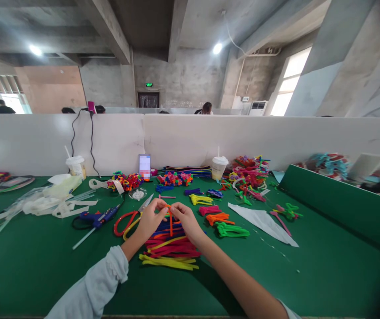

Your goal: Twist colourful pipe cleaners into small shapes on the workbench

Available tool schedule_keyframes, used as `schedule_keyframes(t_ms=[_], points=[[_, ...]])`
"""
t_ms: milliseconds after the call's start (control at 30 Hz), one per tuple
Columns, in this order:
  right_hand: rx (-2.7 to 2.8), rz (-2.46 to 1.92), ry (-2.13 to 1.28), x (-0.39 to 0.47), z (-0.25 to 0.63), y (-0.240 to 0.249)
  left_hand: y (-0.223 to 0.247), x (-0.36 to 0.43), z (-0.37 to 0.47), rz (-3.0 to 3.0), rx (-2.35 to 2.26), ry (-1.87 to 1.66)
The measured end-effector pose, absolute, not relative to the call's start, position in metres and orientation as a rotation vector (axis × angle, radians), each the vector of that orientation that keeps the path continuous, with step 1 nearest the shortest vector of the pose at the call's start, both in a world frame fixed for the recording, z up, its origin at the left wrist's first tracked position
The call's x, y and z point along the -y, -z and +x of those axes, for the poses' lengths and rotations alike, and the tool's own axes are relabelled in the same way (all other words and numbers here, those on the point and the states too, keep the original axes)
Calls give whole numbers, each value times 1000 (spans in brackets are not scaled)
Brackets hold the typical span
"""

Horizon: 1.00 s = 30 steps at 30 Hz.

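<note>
Between the fingertips of my left hand (pixel 154 218) and my right hand (pixel 186 219) is an orange pipe cleaner (pixel 171 225), bent at the top with one length hanging down. Both hands are closed in a pinch on it. Below them lies a pile of loose pipe cleaners (pixel 173 247) in red, blue, orange and yellow. Beside my left hand rest scissors (pixel 126 223) with red and yellow handles. To the right of my right hand are small bundles of bent pipe cleaners: pink (pixel 209 210), orange (pixel 219 218), green (pixel 232 230) and yellow (pixel 201 200).
A blue glue gun (pixel 99 218) and plastic wrapping (pixel 50 199) lie on the left. Two lidded cups (pixel 219 167) and a phone (pixel 144 166) stand along the white partition (pixel 190 137). Colourful finished pieces (pixel 248 173) are heaped at back right, near white paper (pixel 263 222) and a green divider (pixel 336 199).
</note>
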State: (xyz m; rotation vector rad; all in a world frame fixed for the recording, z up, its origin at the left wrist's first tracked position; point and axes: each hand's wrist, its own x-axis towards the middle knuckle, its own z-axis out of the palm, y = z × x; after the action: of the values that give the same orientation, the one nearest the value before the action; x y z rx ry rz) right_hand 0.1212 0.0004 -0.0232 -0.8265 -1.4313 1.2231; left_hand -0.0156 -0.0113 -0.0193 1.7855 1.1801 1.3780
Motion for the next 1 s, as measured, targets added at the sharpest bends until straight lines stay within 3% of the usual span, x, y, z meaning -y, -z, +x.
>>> schedule_keyframes(t_ms=[200,533,1000], points=[[1322,-765,-1383,0,120,25,20,11,-14,1811,-1211,-1430],[1351,-789,-1287,0,118,25,21,13,-12,1773,-1283,-1506],[1358,-816,-1177,-1,121,25,11,18,-14,1847,-1271,-1356]])
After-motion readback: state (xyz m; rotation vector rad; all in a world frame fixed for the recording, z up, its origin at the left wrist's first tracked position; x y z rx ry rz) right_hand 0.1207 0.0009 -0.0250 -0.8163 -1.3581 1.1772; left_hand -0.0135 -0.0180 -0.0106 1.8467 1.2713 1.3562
